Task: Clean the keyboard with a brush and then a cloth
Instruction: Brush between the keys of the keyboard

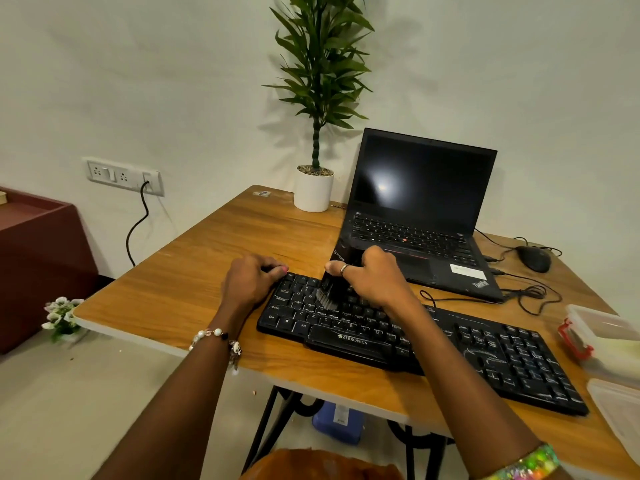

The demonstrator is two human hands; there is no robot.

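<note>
A black Zebronics keyboard [450,348] lies slanted across the wooden table [194,292], with white dust marks on its keys. My right hand [374,275] grips a black brush [330,289] whose grey bristles press on the keys in the upper left part of the keyboard. My left hand [251,277] rests curled on the keyboard's far left corner, steadying it. No cloth is in view.
An open black laptop [422,209] stands just behind the keyboard, with a wired mouse [533,258] and loose cables to its right. A potted plant [313,192] sits at the back. Plastic containers [602,337] occupy the right edge. A wall socket [124,176] is at left.
</note>
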